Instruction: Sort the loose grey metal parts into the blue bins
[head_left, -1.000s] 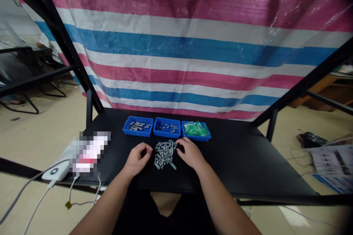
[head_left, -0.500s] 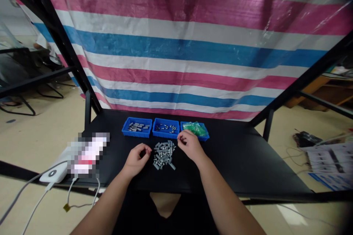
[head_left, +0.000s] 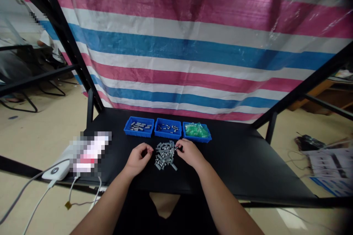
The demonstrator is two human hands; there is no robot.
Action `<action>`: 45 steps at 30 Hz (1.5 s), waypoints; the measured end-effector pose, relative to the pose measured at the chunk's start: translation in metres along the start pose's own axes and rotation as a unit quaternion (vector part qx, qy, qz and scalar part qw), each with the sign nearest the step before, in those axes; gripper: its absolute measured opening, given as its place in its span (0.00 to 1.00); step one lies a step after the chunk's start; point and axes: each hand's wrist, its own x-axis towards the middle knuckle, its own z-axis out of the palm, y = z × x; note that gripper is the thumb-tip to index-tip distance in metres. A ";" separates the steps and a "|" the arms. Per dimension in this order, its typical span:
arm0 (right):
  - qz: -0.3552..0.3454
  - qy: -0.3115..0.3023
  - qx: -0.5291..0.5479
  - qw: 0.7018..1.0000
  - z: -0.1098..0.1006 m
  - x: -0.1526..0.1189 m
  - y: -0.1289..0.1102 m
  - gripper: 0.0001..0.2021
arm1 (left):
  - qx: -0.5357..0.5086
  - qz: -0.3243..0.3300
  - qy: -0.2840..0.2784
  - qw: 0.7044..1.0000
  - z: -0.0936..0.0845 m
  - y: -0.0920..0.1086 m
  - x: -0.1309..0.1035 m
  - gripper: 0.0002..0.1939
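A pile of small silver-grey metal parts [head_left: 166, 155], cylinders and screws among them, lies on the black table between my hands. My left hand [head_left: 138, 159] is at the pile's left side, fingers curled and fingertips closed together; whether anything is in them is too small to make out. At the pile's upper right edge, my right hand [head_left: 189, 152] has its thumb and fingers pinched; a tiny silver bit shows at the tips, its kind unclear. Behind the pile stand three blue trays: the left tray [head_left: 138, 134] holds metal cylinders, the middle tray [head_left: 167, 136] small screws, the right tray [head_left: 197, 140] green plastic packets [head_left: 197, 130].
A white power bank [head_left: 56, 170] with cables and a blurred-out device [head_left: 89, 154] lie at the table's left. Black frame posts rise at both sides, with a striped plastic sheet [head_left: 176, 77] behind. Papers [head_left: 325, 163] and cables are on the right.
My right hand has come down and left from near the right tray to the pile's edge. My left hand stays beside the pile. The view has shifted slightly.
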 end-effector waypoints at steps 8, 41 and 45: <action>-0.024 -0.018 -0.021 0.999 -0.004 -0.001 -0.003 0.05 | -0.005 0.004 -0.003 1.000 0.000 -0.001 0.000 0.08; -0.014 0.162 -0.005 0.987 -0.032 0.027 -0.023 0.08 | -0.003 0.006 0.004 1.000 -0.001 0.001 0.001 0.08; -0.012 0.045 -0.026 0.999 -0.027 0.018 -0.020 0.05 | -0.007 0.005 0.001 1.000 -0.001 0.002 0.000 0.08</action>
